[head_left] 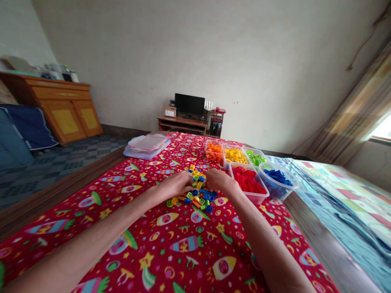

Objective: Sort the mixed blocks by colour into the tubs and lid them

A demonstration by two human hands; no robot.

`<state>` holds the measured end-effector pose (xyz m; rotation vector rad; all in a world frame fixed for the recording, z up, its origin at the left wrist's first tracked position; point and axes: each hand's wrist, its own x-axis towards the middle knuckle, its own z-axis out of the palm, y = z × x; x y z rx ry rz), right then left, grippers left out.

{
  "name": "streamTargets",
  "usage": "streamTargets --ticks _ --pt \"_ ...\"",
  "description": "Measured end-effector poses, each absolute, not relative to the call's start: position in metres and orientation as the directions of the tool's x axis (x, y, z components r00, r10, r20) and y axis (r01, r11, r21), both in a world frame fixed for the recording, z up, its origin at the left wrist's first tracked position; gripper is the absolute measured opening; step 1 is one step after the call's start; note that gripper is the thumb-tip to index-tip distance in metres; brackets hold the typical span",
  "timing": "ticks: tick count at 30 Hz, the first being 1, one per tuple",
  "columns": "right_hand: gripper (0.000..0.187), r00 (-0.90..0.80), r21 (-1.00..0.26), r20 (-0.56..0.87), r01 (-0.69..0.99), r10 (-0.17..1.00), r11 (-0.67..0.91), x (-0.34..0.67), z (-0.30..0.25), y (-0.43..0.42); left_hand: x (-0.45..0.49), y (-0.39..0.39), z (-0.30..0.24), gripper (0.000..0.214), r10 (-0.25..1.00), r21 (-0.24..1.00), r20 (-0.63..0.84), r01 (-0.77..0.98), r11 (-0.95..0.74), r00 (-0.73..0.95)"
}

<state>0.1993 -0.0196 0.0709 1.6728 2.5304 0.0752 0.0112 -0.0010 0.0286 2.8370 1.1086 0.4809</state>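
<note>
A mixed heap of small toy building bricks [200, 200] lies on the red cloth, in blue, yellow, green and orange. My left hand [180, 183] is at the heap's left edge, its fingers curled down among the bricks; what they hold, if anything, is hidden. On the right side of the heap, my right hand [220, 181] is closed with its fingertips turned down, and its grip cannot be made out. Just beyond it stands a clear tub of red bricks [248, 180]. Behind are tubs of orange bricks [214, 153], yellow bricks [235, 155] and green bricks [254, 158].
A round tub of blue bricks [277, 177] stands at the table's right edge. Stacked plastic lids [147, 146] lie at the far left. The patterned red cloth [183, 264] covers the table. A bed [345, 203] adjoins on the right; a monitor [190, 106] stands beyond.
</note>
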Motion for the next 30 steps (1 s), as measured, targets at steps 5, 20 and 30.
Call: streamTargets --ticks 5,20,30 --pt "0.035 -0.41 0.09 -0.084 0.905 0.908 0.417 0.194 0.064 -0.019 0.01 0.005 0.031 0.012 0.709 0.15 0.208 0.695 -0.704 0.673" --pt "0.027 -0.42 -0.038 0.067 0.905 0.905 0.423 0.197 0.068 -0.012 0.01 0.004 0.039 0.016 0.775 0.247 0.225 0.735 -0.631 0.59" --pt "0.019 -0.221 -0.997 -0.015 0.079 0.975 0.003 0.178 0.072 -0.007 -0.002 0.022 0.057 0.05 0.829 0.72 0.417 0.42 -0.552 0.374"
